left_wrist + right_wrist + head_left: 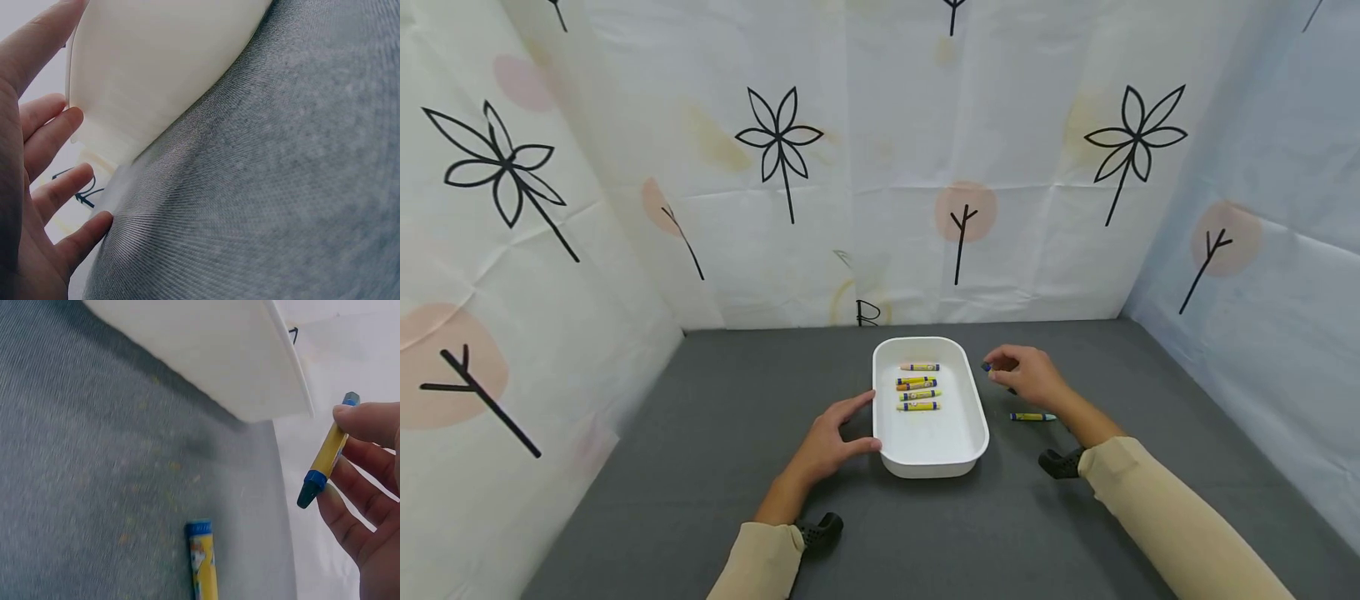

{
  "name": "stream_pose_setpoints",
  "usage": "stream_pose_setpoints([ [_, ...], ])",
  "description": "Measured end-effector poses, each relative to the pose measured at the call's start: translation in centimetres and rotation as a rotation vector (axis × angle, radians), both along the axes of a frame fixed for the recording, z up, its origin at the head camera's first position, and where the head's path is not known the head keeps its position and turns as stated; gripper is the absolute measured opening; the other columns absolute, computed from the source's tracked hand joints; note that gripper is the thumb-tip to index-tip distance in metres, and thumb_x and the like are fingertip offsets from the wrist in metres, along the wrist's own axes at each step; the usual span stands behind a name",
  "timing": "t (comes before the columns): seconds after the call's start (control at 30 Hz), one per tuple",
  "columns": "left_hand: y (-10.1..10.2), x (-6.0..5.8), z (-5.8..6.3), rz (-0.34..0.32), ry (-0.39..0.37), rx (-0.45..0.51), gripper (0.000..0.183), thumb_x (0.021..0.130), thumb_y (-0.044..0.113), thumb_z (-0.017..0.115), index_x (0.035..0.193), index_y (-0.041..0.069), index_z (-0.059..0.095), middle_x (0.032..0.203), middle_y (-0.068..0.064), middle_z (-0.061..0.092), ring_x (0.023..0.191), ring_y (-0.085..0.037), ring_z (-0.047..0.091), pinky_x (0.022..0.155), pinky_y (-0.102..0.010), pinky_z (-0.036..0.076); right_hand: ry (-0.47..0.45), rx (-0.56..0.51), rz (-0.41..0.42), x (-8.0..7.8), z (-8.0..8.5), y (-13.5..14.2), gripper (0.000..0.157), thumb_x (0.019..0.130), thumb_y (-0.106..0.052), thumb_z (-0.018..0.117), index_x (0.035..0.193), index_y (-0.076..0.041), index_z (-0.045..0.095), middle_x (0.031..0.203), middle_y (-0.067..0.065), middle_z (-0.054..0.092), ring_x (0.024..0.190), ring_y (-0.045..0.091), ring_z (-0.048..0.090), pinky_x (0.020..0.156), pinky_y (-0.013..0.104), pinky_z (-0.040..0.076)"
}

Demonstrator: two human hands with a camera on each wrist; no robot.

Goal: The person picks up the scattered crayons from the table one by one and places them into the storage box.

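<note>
A white tray [931, 442] stands on the table, with several yellow-wrapped crayons [918, 407] lying crosswise in its far half. My left hand [825, 443] rests against the tray's left side, fingers spread and thumb touching near its front corner. To the right of the tray, my right hand [1032, 374] pinches a dark green crayon [329, 450] between thumb and fingers, raised above the table; its yellow wrapper has blue bands. Another crayon [1032, 417] lies on the table under the right wrist, and part of it shows low in the right wrist view.
A dark grey cloth [760, 375] covers the table. White patterned fabric walls [1030, 275] rise at the back and both sides. Black wrist mounts [1060, 463] sit at both beige sleeves [1165, 508].
</note>
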State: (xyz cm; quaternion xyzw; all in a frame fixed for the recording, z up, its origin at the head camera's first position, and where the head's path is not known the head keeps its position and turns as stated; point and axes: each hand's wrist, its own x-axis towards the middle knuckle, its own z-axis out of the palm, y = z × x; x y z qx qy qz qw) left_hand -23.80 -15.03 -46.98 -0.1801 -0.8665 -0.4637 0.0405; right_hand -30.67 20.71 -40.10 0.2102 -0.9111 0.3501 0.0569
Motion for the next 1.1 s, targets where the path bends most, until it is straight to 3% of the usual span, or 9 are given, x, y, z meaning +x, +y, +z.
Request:
stream_pose_setpoints([
  [0.3,-0.3,-0.2,-0.3,-0.006,0.01,0.002,0.072,0.08,0.033,0.081,0.145,0.026,0.049,0.145,-0.005,0.047,0.134,-0.029,0.041,0.105,-0.052,0.037,0.003,-0.046,-0.035,-0.3,1.3,-2.8,0.023,0.092,-0.009,0.067,0.115,-0.004,0.066,0.104,0.01,0.066,0.095,0.028,0.06,0.077,0.046,0.051],
  [0.67,-0.2,-0.1,-0.2,-0.007,0.019,-0.005,0.074,0.08,0.036,0.08,0.145,0.027,0.048,0.145,-0.005,0.047,0.134,-0.029,0.041,0.105,-0.053,0.037,-0.016,-0.029,0.008,-1.7,2.3,-6.3,0.022,0.092,-0.01,0.068,0.114,-0.005,0.067,0.1,0.008,0.065,0.093,0.026,0.06,0.075,0.042,0.052],
  [0.93,-0.1,-0.2,-0.2,-0.008,0.011,-0.014,0.075,0.079,0.04,0.081,0.145,0.031,0.048,0.146,-0.001,0.046,0.134,-0.025,0.041,0.106,-0.049,0.037,-0.055,0.024,0.061,-2.6,2.4,-8.3,0.021,0.092,-0.009,0.067,0.112,-0.005,0.069,0.099,0.007,0.066,0.091,0.023,0.06,0.076,0.04,0.051],
  [1.1,-0.1,-0.3,-0.3,-0.018,0.029,-0.007,0.073,0.08,0.036,0.08,0.145,0.027,0.048,0.145,-0.003,0.048,0.133,-0.027,0.042,0.105,-0.051,0.038,-0.105,0.099,0.092,-3.2,2.4,-9.5,0.02,0.091,-0.007,0.067,0.111,-0.007,0.07,0.096,0.004,0.067,0.088,0.02,0.06,0.076,0.037,0.051],
])
